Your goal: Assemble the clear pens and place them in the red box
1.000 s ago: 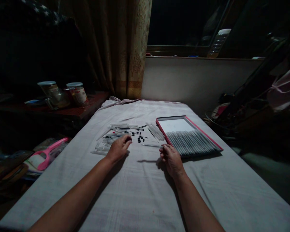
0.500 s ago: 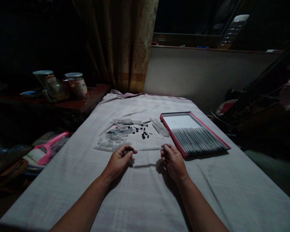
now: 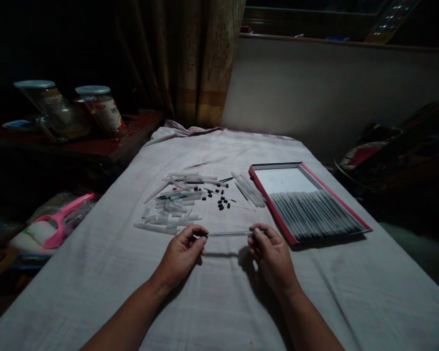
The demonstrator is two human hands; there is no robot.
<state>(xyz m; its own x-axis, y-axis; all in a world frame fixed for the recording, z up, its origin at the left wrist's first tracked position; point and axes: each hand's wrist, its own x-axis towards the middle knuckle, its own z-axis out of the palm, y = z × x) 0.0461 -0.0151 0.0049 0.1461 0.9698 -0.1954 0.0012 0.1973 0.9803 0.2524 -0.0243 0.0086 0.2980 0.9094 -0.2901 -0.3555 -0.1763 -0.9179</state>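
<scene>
Pen (image 3: 231, 234), just below centre frame: likely light, stiff, slick; best held near its ends. Right hand (image 3: 275, 253): pinches right end. Left hand (image 3: 183, 252): at opposite tip, grip unclear.

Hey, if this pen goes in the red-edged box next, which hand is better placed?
Probably the right hand: it grips one end of the pen and is nearer the box. The left hand is at the other end, closer to the loose clear tubes.
</scene>
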